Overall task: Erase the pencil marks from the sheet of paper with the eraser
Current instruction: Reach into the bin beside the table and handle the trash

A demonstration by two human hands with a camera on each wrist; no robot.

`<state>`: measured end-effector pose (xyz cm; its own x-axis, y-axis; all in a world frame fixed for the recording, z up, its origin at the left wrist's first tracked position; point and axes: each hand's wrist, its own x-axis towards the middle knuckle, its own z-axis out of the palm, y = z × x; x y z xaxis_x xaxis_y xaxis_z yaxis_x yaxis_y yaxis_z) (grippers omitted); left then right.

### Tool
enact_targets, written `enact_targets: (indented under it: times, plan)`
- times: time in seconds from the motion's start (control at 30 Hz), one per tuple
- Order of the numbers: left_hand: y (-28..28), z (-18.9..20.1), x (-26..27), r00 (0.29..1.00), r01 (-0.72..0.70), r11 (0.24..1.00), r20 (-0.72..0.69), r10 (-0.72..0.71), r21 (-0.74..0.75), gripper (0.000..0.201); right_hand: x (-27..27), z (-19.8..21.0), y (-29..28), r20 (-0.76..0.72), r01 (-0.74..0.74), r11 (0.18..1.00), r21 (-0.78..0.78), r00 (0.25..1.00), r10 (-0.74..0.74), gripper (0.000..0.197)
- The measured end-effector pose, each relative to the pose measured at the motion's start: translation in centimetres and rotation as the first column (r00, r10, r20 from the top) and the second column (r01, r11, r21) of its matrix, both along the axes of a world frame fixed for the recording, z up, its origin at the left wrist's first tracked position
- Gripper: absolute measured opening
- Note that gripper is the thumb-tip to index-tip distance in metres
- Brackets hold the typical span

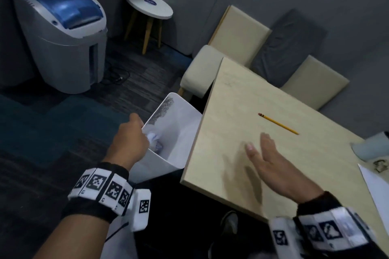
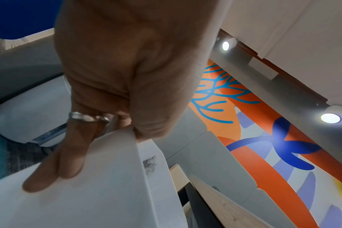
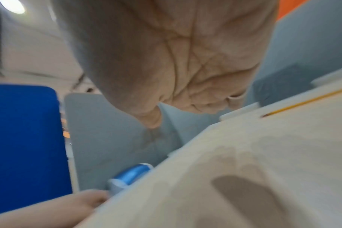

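Note:
My left hand [image 1: 136,130] grips the rim of a white waste bin [image 1: 179,115] held against the table's left edge, thumb inside and fingers [image 2: 55,166] flat on its outer wall [image 2: 107,192]. Crumpled paper [image 1: 154,141] lies in the bin. My right hand [image 1: 263,153] is open and blurred, fingers straight, low over the light wooden table [image 1: 242,94] near that edge, holding nothing. A yellow pencil [image 1: 277,123] lies beyond it. A white sheet of paper [image 1: 376,187] with dark pencil marks [image 1: 380,165] shows at the far right. No eraser shows in any view.
A grey and blue shredder [image 1: 61,33] stands on the floor at the left, with a round white stool [image 1: 149,4] behind it. Cream and grey cushioned seats [image 1: 240,33] line the table's far side. A pale blue object [image 1: 372,147] sits at the right edge.

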<state>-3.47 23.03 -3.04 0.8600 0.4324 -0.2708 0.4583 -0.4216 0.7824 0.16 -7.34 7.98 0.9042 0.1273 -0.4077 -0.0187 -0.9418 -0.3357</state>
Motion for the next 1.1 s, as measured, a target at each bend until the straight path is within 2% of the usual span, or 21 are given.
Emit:
enact_targets:
  times: [0.07, 0.13, 0.17, 0.23, 0.33, 0.4, 0.43, 0.5, 0.53, 0.57, 0.6, 0.63, 0.7, 0.77, 0.83, 0.87, 0.93, 1.0, 1.03, 1.07, 1.1]
  plan:
    - [-0.5, 0.2, 0.1, 0.999, -0.035, 0.999, 0.037, 0.036, -0.019, 0.016, 3.6, -1.0, -4.5, -0.027, 0.182, 0.977, -0.115, 0.982, -0.186, 0.097]
    - [-1.1, 0.5, 0.2, 0.996, -0.066, 0.998, 0.062, 0.067, -0.022, 0.017, 6.0, -2.7, -7.1, 0.015, 0.279, 0.934, -0.224, 0.959, -0.283, 0.114]
    - [-1.3, 0.6, 0.3, 0.994, -0.079, 0.997, 0.07, 0.08, -0.021, 0.017, 6.7, -3.7, -7.4, 0.034, 0.304, 0.913, -0.273, 0.951, -0.307, 0.116]
    - [-1.7, 0.6, 0.7, 0.991, -0.097, 0.995, 0.088, 0.099, -0.019, 0.016, 7.4, -5.0, -5.9, 0.06, 0.291, 0.895, -0.339, 0.956, -0.288, 0.106]
    - [-2.1, 0.4, 1.3, 0.989, -0.117, 0.993, 0.091, 0.119, -0.019, 0.015, 7.3, -5.2, 0.1, 0.017, 0.097, 0.944, -0.317, 0.995, -0.096, 0.093]
    - [-2.3, 0.2, 1.8, 0.986, -0.131, 0.991, 0.1, 0.133, -0.03, 0.013, 6.6, -5.2, 4.4, -0.009, -0.144, 0.953, -0.267, 0.989, 0.147, 0.088]
    - [-2.5, 0.2, 2.0, 0.984, -0.139, 0.989, 0.106, 0.143, -0.044, 0.013, 5.9, -5.2, 6.3, -0.016, -0.299, 0.928, -0.224, 0.953, 0.303, 0.085]
    - [-2.8, 0.2, 2.4, 0.981, -0.149, 0.986, 0.11, 0.157, -0.076, 0.013, 4.6, -5.0, 9.0, -0.004, -0.597, 0.796, -0.096, 0.8, 0.6, 0.08]
    - [-2.9, 0.1, 2.6, 0.981, -0.151, 0.985, 0.107, 0.16, -0.087, 0.013, 4.2, -4.9, 9.5, 0.022, -0.689, 0.724, -0.042, 0.724, 0.69, 0.077]
    - [-2.9, 0.2, 2.7, 0.982, -0.15, 0.984, 0.103, 0.159, -0.096, 0.013, 4.3, -4.6, 9.5, 0.053, -0.72, 0.694, -0.017, 0.692, 0.72, 0.076]
    - [-2.8, 0.2, 2.8, 0.982, -0.149, 0.984, 0.1, 0.159, -0.101, 0.013, 5.0, -4.2, 9.1, 0.083, -0.694, 0.72, -0.02, 0.716, 0.693, 0.077]
    - [-2.7, 0.2, 2.8, 0.982, -0.149, 0.983, 0.101, 0.159, -0.104, 0.013, 6.0, -3.9, 8.3, 0.106, -0.613, 0.789, -0.046, 0.782, 0.614, 0.079]
    - [-2.5, 0.1, 2.8, 0.982, -0.15, 0.983, 0.101, 0.161, -0.107, 0.013, 8.7, -3.7, 5.8, 0.122, -0.296, 0.942, -0.16, 0.941, 0.317, 0.086]
    - [-2.5, 0.0, 2.8, 0.981, -0.156, 0.982, 0.1, 0.167, -0.106, 0.012, 11.4, -4.1, 3.6, 0.106, 0.024, 0.955, -0.297, 0.994, 0.008, 0.096]
    - [-2.5, -0.2, 2.9, 0.98, -0.166, 0.982, 0.093, 0.174, -0.09, 0.01, 12.6, -5.0, 3.3, 0.069, 0.093, 0.927, -0.363, 0.995, -0.072, 0.103]
    - [-2.5, -0.4, 3.0, 0.98, -0.171, 0.982, 0.09, 0.178, -0.081, 0.01, 12.5, -5.4, 3.9, 0.049, 0.025, 0.931, -0.365, 0.999, -0.008, 0.103]
    - [-2.5, -0.6, 3.3, 0.98, -0.177, 0.982, 0.079, 0.183, -0.071, 0.01, 11.0, -5.7, 6.0, 0.008, -0.281, 0.92, -0.271, 0.956, 0.294, 0.096]
    - [-2.5, -0.7, 3.4, 0.981, -0.175, 0.982, 0.07, 0.18, -0.067, 0.011, 8.8, -5.2, 8.2, -0.023, -0.604, 0.791, -0.092, 0.796, 0.605, 0.088]
    - [-2.4, -0.6, 3.4, 0.982, -0.17, 0.983, 0.071, 0.175, -0.063, 0.011, 8.4, -5.0, 8.8, -0.012, -0.69, 0.722, -0.043, 0.723, 0.69, 0.087]
    - [-2.4, -0.6, 3.3, 0.982, -0.167, 0.984, 0.075, 0.171, -0.06, 0.011, 8.9, -4.9, 9.3, 0.031, -0.703, 0.711, -0.031, 0.71, 0.704, 0.089]
    - [-2.3, -0.6, 3.3, 0.982, -0.167, 0.984, 0.079, 0.171, -0.061, 0.011, 9.9, -4.9, 9.5, 0.079, -0.644, 0.763, -0.054, 0.759, 0.646, 0.09]
